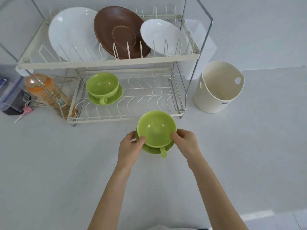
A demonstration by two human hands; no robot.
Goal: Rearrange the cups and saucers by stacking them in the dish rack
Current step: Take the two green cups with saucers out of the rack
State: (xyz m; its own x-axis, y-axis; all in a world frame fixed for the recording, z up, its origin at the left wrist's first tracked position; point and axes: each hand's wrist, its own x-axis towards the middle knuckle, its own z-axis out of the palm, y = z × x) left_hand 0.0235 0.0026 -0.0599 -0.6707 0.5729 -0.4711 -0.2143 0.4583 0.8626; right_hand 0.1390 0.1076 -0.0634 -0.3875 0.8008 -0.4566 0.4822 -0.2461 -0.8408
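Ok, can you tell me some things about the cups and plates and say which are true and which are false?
1. Both hands hold a green cup on its saucer. True: left hand, right hand.
2. Another green cup sits in the rack's lower shelf. True.
3. The brown plate lies flat on the table. False: it stands in the top shelf between two white plates.
4. The bucket holds spoons. False: it looks empty.
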